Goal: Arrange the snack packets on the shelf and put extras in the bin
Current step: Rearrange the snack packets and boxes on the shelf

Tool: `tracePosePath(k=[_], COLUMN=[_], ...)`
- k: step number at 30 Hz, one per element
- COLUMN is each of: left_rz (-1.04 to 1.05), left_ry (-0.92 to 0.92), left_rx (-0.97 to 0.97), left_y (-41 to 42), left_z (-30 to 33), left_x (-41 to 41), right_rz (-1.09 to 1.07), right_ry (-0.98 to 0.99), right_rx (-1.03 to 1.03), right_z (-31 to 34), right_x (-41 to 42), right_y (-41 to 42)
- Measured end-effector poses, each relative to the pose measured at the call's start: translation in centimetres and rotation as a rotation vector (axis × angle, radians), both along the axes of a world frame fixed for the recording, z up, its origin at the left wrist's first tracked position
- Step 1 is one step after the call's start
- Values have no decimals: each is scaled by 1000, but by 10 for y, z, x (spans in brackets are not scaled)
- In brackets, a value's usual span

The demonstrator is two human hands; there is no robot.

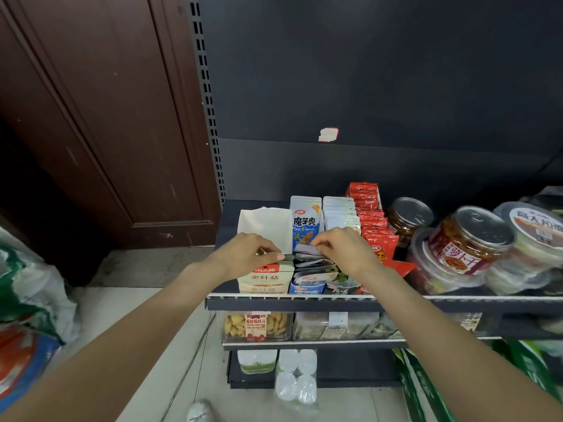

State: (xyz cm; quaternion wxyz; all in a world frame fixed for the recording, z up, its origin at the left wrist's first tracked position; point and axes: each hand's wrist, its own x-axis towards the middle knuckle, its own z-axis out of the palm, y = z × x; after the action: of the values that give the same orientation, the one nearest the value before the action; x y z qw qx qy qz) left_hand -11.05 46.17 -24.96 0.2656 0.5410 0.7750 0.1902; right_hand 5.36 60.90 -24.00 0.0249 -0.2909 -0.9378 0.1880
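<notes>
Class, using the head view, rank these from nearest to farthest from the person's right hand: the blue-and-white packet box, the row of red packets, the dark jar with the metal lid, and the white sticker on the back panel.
1. blue-and-white packet box, just left of the right hand.
2. red packets, just to its right; too close to call against the box.
3. dark jar, farther right.
4. white sticker, high on the back panel.

Dim even light, glare on jar lids (484, 224), wide-angle bending, soft edges

The shelf (304, 301), a dark tier with a pale front rail, crosses the middle of the frame. On it, snack packets stand on edge in side-by-side rows: beige packets (268, 277) at left in a white box (265, 226), blue-and-white packets (306, 226) beside them, grey packets (339, 208), then red packets (370, 214) at right.
</notes>
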Motion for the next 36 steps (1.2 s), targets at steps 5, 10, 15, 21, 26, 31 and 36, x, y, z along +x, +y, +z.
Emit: tracePosePath(k=[5, 10, 15, 21, 26, 31, 36], left_rz=[39, 69, 224, 393, 458, 493, 486], left_ry=[-24, -50, -220, -543, -721, -790, -733], left_rx=[6, 29, 147, 223, 296, 371, 502], left_y=[-2, -3, 10, 27, 36, 37, 30], left_z=[1, 5, 22, 38, 45, 49, 51], left_x=[3, 7, 13, 22, 26, 28, 28], right_rz=[-88, -185, -246, -303, -246, -227, -447], right_ry=[178, 401, 554, 753, 898, 939, 933], right_rx=[-21, 12, 38, -52, -296, -415, -653], right_z=[5, 29, 58, 76, 82, 73, 60], right_x=[4, 17, 26, 40, 52, 62, 57], right_y=[-5, -3, -4, -6, -6, -3, -3])
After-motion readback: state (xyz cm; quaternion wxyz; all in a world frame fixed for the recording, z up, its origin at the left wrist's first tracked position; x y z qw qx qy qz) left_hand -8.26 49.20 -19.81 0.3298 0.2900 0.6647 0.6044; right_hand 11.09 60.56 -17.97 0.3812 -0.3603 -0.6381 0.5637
